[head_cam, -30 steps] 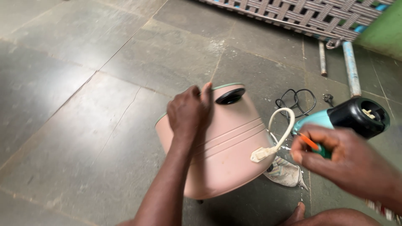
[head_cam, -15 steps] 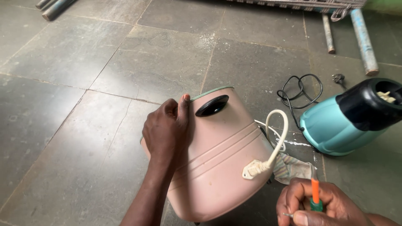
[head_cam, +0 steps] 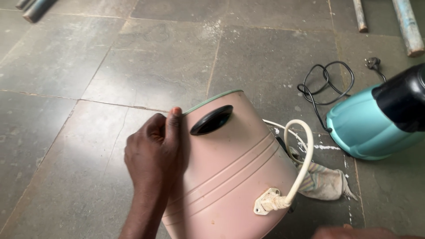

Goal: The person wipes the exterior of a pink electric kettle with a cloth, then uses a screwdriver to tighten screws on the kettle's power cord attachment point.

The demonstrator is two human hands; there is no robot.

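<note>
One pink appliance housing (head_cam: 234, 177), tilted on the stone floor (head_cam: 66, 66), long axis running from its green-rimmed end at upper left down toward the near edge of the floor. Left hand (head_cam: 152, 155) pressed flat against its left flank, fingers wrapped onto the wall, thumb tip up at the green rim (head_cam: 212, 98) — steadying, not lifting. Just right of the thumb, one black oval handle (head_cam: 211, 120). Lower on the right flank, one white cord (head_cam: 301, 163) looping up from a white grommet (head_cam: 267, 201). Right hand (head_cam: 358, 232) barely in view at the bottom edge, apart from the housing, grip impossible to tell — left clearly nearer. Off to the right: one teal housing with black top (head_cam: 372, 132), one black cable (head_cam: 325, 84), one rag (head_cam: 325, 181); two pipes (head_cam: 407, 26) at the far right corner.
</note>
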